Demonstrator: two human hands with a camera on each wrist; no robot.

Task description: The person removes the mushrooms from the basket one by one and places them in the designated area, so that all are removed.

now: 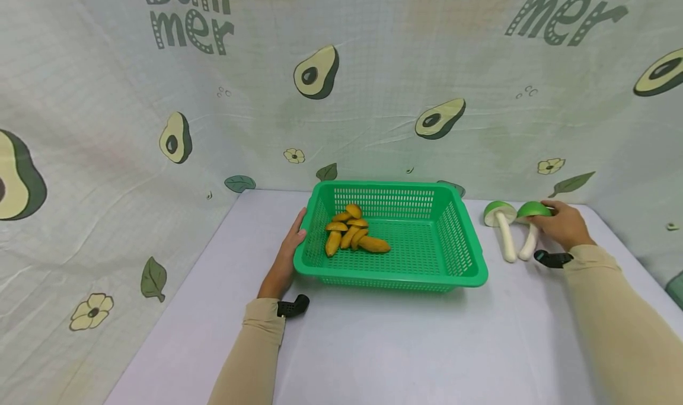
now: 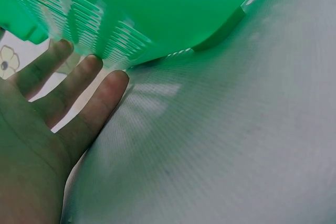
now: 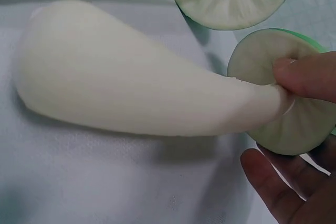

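A mushroom (image 1: 529, 239) with a green cap and white stem lies at the right of the table. My right hand (image 1: 568, 224) pinches it at the cap, the thumb (image 3: 307, 77) pressed where stem meets cap. Beside it lies a second green-capped mushroom (image 1: 504, 230), untouched. My left hand (image 1: 285, 257) is at the left side of a green plastic basket (image 1: 389, 278). Its fingers (image 2: 89, 93) are straight and spread, tips right at the slotted wall. Several brown mushrooms (image 1: 333, 242) are heaped in the left part of the basket.
The white tabletop (image 1: 373, 351) extends in front of the basket and around it. A pale cloth (image 1: 368, 126) printed with avocados and leaves hangs behind the table and at both sides.
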